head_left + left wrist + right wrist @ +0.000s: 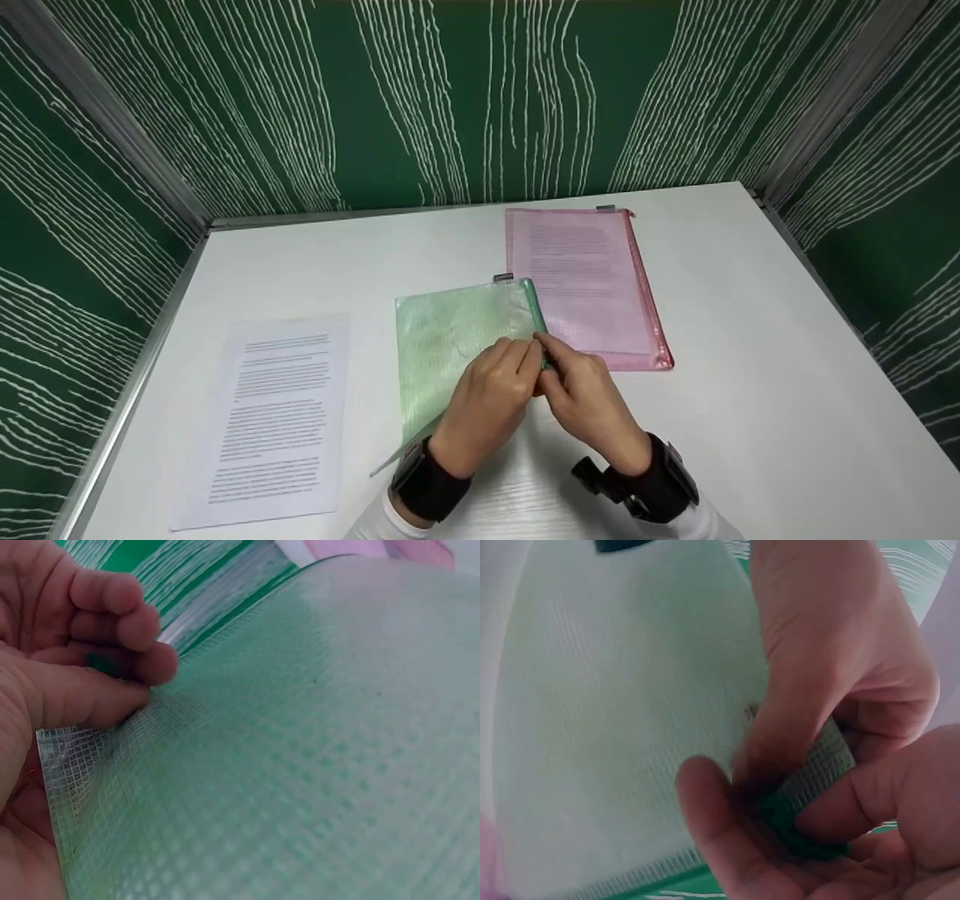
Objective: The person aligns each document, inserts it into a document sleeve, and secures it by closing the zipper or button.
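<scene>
A translucent green mesh zip pouch lies tilted in the middle of the table, its near part lifted off the surface. My left hand pinches the pouch's near right corner between thumb and fingers. Close against it, my right hand holds the dark green zipper end between thumb and forefinger. The zipper strip runs along the pouch's right edge, up to a small dark tab near the far corner. In the head view, the fingers hide most of the gripped corner.
A pink zip pouch with a printed sheet inside lies behind and to the right, partly overlapped by the green one. On the left lies a stack of printed paper. Green panels with white streaks border the white table.
</scene>
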`<state>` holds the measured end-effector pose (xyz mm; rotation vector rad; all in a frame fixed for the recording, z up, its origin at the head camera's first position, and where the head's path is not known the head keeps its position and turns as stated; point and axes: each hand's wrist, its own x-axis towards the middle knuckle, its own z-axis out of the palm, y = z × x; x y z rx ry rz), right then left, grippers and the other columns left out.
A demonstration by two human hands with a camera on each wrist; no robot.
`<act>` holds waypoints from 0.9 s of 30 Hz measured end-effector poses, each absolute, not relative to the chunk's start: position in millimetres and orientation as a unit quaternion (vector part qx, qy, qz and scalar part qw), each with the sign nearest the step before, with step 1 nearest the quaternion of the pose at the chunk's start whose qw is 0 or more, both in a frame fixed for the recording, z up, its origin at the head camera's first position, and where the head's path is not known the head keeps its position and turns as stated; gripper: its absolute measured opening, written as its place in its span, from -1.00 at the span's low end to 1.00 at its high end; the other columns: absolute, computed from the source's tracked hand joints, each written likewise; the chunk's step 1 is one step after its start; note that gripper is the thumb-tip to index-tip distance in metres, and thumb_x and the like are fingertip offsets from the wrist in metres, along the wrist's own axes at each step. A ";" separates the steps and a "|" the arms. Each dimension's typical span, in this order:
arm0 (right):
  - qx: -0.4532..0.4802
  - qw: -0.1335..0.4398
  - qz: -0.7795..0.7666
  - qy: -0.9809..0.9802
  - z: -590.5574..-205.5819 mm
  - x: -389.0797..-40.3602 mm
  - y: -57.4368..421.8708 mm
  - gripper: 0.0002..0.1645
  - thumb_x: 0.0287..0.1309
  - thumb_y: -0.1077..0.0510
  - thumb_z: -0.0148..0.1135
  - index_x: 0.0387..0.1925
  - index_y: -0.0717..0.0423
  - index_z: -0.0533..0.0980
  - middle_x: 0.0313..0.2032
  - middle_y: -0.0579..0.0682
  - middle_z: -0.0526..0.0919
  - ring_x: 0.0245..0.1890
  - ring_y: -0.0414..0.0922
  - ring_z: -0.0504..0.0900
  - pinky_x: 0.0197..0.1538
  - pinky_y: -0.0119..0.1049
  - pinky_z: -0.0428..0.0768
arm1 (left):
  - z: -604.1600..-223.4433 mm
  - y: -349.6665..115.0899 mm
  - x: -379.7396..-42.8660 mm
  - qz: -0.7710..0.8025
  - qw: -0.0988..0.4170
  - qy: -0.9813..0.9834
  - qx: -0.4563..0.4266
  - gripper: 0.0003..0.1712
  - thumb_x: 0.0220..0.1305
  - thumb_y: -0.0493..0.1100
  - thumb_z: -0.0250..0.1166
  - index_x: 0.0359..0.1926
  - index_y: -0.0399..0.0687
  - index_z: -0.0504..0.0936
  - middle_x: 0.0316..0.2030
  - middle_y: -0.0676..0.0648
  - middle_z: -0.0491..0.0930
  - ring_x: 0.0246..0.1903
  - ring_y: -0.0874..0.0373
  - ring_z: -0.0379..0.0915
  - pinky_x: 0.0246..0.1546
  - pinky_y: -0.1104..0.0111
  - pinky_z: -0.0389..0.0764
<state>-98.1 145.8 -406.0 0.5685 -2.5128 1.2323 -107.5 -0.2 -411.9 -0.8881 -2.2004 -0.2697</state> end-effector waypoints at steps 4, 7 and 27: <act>0.200 0.135 0.435 -0.867 -404.4 -99.5 149.3 -0.50 0.05 0.57 -0.01 0.07 0.43 0.52 -0.48 -0.07 0.63 -0.54 -0.31 0.57 -0.46 -0.41 0.55 | -411.8 -2.5 -108.0 -0.106 0.354 -0.863 -0.343 -0.79 0.12 -0.44 0.31 -0.18 -0.27 0.66 -0.39 -0.04 0.60 -0.42 0.18 0.48 -0.41 0.48 0.49; 0.219 0.143 0.442 -0.858 -403.9 -101.0 152.8 -0.48 0.04 0.60 -0.03 0.05 0.40 0.54 -0.46 -0.09 0.61 -0.52 -0.32 0.56 -0.43 -0.41 0.55 | -411.6 -4.5 -108.7 -0.110 0.347 -0.866 -0.342 -0.77 0.12 -0.49 0.27 -0.18 -0.27 0.67 -0.34 -0.07 0.63 -0.39 0.17 0.51 -0.38 0.47 0.52; 0.354 0.206 0.432 -0.803 -412.5 -111.5 153.7 -0.60 0.17 0.46 0.20 0.08 0.41 0.53 -0.46 -0.10 0.44 -0.55 -0.33 0.45 -0.47 -0.60 0.39 | -412.8 -10.9 -111.9 -0.130 0.346 -0.868 -0.332 -0.92 0.18 -0.42 0.28 -0.29 -0.28 0.67 -0.44 -0.06 0.59 -0.48 0.17 0.45 -0.42 0.46 0.50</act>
